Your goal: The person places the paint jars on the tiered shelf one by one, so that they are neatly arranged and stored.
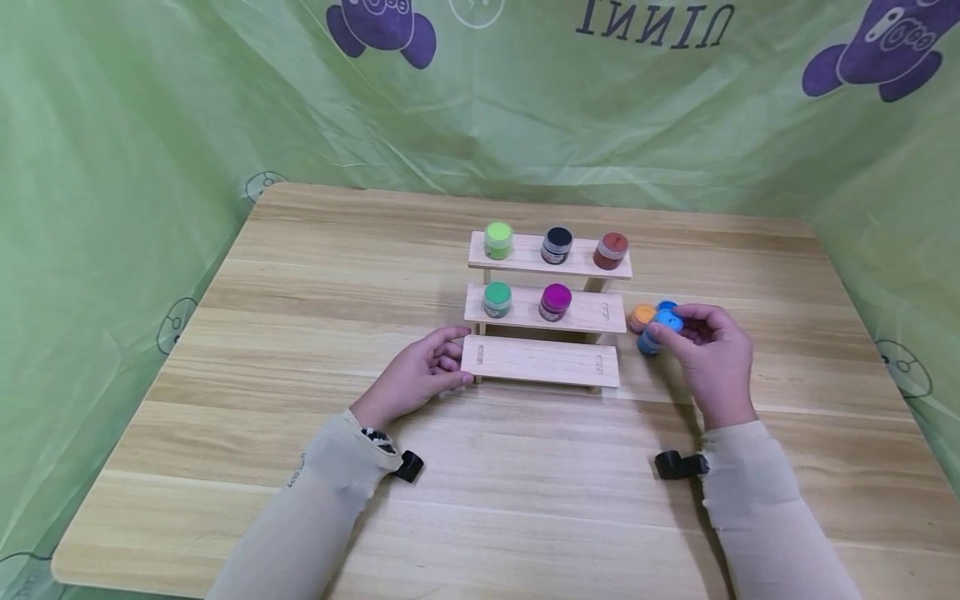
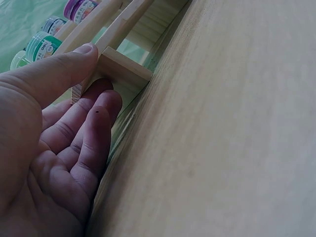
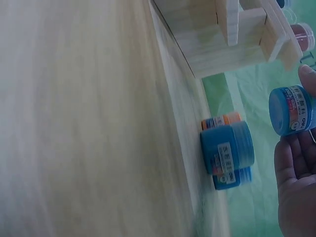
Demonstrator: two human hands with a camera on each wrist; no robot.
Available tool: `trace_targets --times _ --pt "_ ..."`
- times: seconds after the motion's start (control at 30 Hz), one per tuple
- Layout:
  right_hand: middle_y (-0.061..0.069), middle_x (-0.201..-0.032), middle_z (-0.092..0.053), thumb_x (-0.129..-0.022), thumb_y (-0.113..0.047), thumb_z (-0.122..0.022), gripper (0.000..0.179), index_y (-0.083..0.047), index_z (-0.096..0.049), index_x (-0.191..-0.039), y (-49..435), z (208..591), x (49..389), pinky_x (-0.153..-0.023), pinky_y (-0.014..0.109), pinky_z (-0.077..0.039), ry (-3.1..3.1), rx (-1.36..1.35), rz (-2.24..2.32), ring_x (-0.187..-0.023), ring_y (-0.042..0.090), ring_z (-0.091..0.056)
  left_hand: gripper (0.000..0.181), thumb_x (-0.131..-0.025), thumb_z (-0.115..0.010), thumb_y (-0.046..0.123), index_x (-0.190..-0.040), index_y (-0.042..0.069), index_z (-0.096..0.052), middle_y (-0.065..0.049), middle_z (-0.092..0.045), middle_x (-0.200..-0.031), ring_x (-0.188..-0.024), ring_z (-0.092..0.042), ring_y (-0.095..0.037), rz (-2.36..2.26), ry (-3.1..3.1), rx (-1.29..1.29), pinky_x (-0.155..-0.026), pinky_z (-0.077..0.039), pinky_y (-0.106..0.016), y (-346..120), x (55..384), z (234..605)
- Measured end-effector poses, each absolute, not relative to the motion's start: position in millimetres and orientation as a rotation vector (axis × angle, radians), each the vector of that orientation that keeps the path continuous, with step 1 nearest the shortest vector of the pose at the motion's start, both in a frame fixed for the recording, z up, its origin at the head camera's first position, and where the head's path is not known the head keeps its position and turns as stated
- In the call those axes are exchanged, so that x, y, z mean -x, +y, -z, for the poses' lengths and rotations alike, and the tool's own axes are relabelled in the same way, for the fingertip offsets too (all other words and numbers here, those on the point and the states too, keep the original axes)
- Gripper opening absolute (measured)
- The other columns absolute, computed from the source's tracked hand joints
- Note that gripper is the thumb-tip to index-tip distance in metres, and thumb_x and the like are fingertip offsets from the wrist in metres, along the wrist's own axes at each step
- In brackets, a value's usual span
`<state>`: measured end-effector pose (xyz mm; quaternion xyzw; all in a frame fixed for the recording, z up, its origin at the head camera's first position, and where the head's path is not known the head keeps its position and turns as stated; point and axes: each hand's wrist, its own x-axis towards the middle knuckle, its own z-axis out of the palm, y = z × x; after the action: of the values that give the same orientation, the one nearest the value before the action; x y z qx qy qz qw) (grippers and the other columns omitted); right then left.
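Note:
A three-step wooden stand (image 1: 540, 362) holds small paint jars. My left hand (image 1: 416, 371) grips the left end of its lowest step, thumb at the front corner and forefinger at the back one; in the left wrist view the other fingers curl beside the end leg. On the right, my right hand (image 1: 716, 362) pinches a blue paint jar (image 3: 291, 111) by its side, raised off the table. Below it stand another blue jar (image 3: 227, 148), an orange jar (image 1: 641, 317) and a further blue jar (image 3: 232, 179), close together beside the stand.
Light green (image 1: 498, 240), black (image 1: 557, 245) and brown-red (image 1: 611, 251) jars line the top step. Green (image 1: 497, 299) and magenta (image 1: 555, 302) jars stand on the middle one. The wooden table (image 1: 300, 317) meets a green curtain (image 1: 450, 125) at the back and sides.

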<state>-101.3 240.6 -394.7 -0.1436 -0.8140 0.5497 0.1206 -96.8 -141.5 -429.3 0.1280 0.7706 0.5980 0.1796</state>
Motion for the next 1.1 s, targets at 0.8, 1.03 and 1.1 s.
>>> trace_targets --times 0.8,1.03,1.1 --pt "-0.006 -0.103 -0.063 -0.079 -0.016 -0.088 0.042 -0.002 -0.071 -0.114 211 382 110 -0.077 0.014 -0.050 -2.353 0.235 -1.581 -0.090 0.010 -0.058 0.068 -0.087 -0.077 0.001 -0.146 0.003 -0.045 -0.013 -0.067 -0.109 -0.093 -0.062 -0.021 -1.694 2.170 -0.370 -0.074 -0.056 -0.024 -142 97 429" --pt "-0.005 -0.102 -0.062 -0.078 -0.017 -0.089 0.041 -0.003 -0.071 -0.112 202 379 112 -0.076 0.014 -0.050 -2.346 0.180 -1.615 -0.089 0.012 -0.057 0.067 -0.087 -0.077 0.001 -0.146 0.003 -0.045 -0.013 -0.067 -0.108 -0.093 -0.063 -0.021 -1.690 2.175 -0.375 -0.074 -0.056 -0.025 -142 97 429" --pt "-0.004 -0.100 -0.062 -0.078 -0.015 -0.089 0.040 -0.002 -0.071 -0.111 199 378 113 -0.075 0.014 -0.050 -2.332 0.161 -1.630 -0.088 0.012 -0.058 0.068 -0.087 -0.077 0.000 -0.147 0.003 -0.045 -0.014 -0.068 -0.108 -0.092 -0.063 -0.021 -1.689 2.177 -0.380 -0.074 -0.057 -0.025 -142 97 428"
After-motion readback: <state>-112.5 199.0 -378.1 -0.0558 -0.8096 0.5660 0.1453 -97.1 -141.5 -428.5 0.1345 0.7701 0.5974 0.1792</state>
